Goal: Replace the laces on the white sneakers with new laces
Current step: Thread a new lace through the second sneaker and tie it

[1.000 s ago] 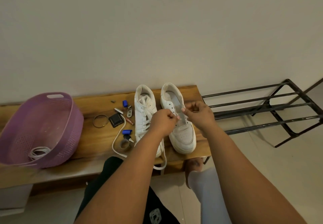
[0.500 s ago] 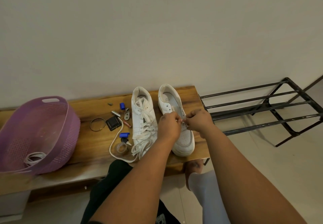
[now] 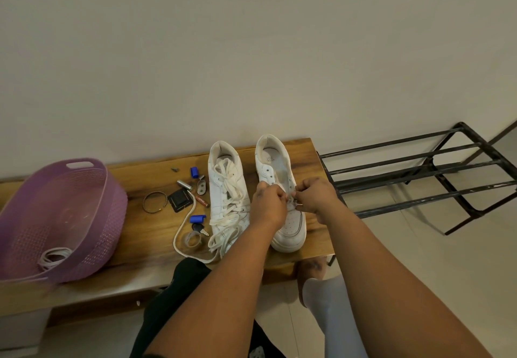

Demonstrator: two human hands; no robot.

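Two white sneakers were set side by side on a wooden bench point(image 3: 145, 231), toes toward the person. The left sneaker point(image 3: 228, 198) was laced, its loose lace ends trailing over the toe toward the bench edge. The right sneaker point(image 3: 282, 187) showed bare upper eyelets and an exposed tongue. Both hands were held over its middle eyelets: the left hand point(image 3: 268, 204) was curled with fingertips pinched together, and the right hand point(image 3: 314, 197) was curled likewise, a bit of white lace point(image 3: 292, 204) being visible between them. How much lace each hand gripped could not be told. A white cord point(image 3: 183, 226) was laid in a curve left of the laced sneaker, among small items: blue caps point(image 3: 194, 172), a key point(image 3: 200, 229), a black square object point(image 3: 180, 201), a ring point(image 3: 154, 206). A purple basket point(image 3: 92, 204) was placed at the bench's left end, coiled white laces point(image 3: 53, 255) lying inside. A black metal rack point(image 3: 419, 173) was seen on the floor to the right.
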